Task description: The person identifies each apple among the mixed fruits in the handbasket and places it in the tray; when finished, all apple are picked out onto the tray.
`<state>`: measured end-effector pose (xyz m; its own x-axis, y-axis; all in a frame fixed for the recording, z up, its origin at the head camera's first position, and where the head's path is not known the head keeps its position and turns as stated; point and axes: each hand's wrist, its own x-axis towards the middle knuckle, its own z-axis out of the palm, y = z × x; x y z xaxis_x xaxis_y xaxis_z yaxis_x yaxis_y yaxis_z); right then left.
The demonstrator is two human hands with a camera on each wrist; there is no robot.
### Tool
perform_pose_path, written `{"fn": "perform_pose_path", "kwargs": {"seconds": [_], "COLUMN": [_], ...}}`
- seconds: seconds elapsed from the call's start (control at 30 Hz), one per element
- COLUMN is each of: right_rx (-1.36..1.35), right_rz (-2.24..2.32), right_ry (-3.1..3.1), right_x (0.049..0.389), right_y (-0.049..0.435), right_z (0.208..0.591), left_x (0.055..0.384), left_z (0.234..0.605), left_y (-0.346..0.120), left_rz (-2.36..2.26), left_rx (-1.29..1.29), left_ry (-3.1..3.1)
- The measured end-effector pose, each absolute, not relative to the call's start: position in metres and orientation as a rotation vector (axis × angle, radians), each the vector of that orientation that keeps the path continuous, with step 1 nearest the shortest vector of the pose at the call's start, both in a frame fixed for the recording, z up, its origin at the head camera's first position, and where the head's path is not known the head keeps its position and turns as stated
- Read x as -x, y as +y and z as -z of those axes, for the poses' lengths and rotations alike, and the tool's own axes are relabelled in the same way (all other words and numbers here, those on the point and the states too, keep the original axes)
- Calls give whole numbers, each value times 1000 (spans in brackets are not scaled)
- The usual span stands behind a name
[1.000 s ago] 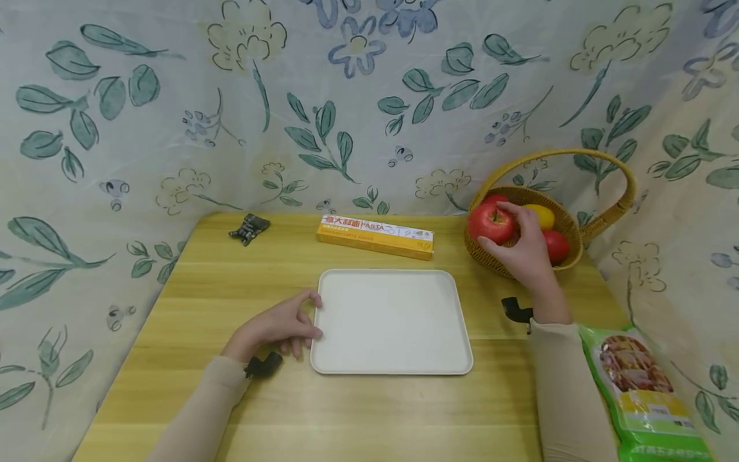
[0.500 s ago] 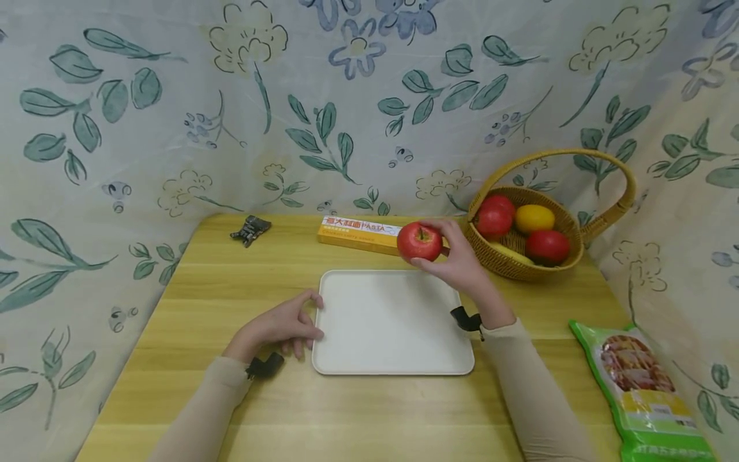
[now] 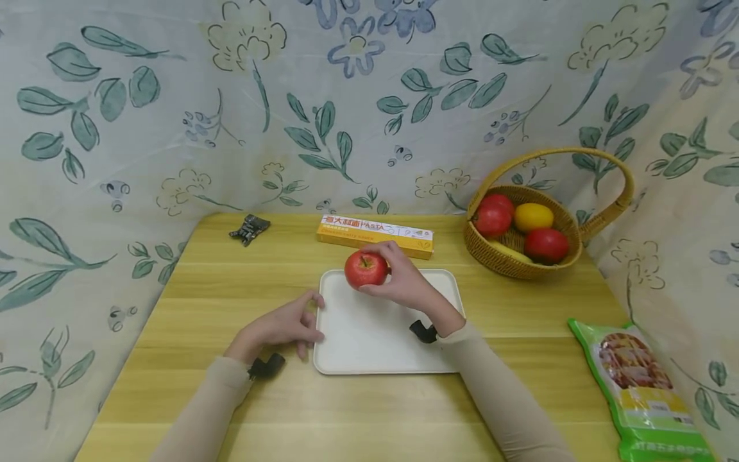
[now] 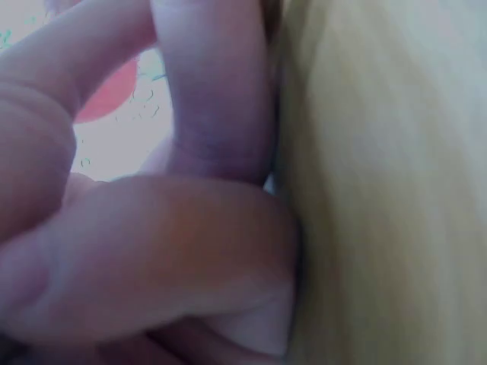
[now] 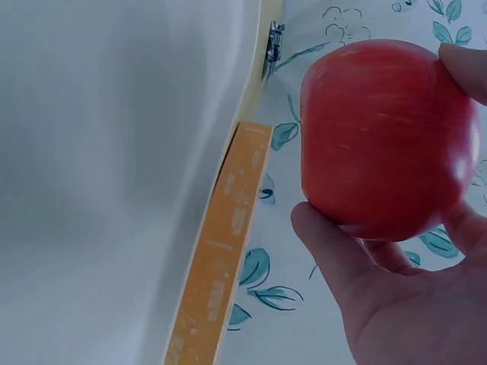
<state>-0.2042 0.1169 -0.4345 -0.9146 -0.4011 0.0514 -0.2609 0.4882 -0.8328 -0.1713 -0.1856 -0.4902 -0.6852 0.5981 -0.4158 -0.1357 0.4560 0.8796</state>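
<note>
A red apple (image 3: 366, 269) is held by my right hand (image 3: 404, 282), thumb and fingers around its side. It is over the upper left part of a white rectangular tray (image 3: 369, 346). The right wrist view shows the apple (image 5: 388, 141) raised above the level of the tray (image 5: 99, 167). At the tray's left edge is my left hand (image 3: 283, 324), index fingertip and thumb tip touching the rim, other fingers bent beneath. Its bent fingers fill much of the left wrist view, close to the wooden tabletop (image 4: 388, 190).
Behind the tray lies a yellow and white pasta box (image 3: 381, 239). A wicker basket (image 3: 491, 253) with a tall handle holds red fruits, a yellow lemon-like fruit and a banana. A small dark packet (image 3: 250, 229) lies back left, a green food bag (image 3: 646, 391) at right.
My right hand has carried the apple from the basket leftward, past the pasta box, to above the tray. My left hand has stayed at the tray's left rim.
</note>
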Motion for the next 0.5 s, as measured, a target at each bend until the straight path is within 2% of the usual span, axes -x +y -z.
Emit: {"fn": "perform_pose_path", "kwargs": {"seconds": [0.5], "right_rx": [625], "right_rz": [1289], "right_ry": [2525], "right_x": [201], "right_y": [97], "right_z": [466], "left_x": [165], "left_z": [488], "left_y": [-171], "left_rz": [-1249], "left_rx": [-403], "left_ry": [1995]}}
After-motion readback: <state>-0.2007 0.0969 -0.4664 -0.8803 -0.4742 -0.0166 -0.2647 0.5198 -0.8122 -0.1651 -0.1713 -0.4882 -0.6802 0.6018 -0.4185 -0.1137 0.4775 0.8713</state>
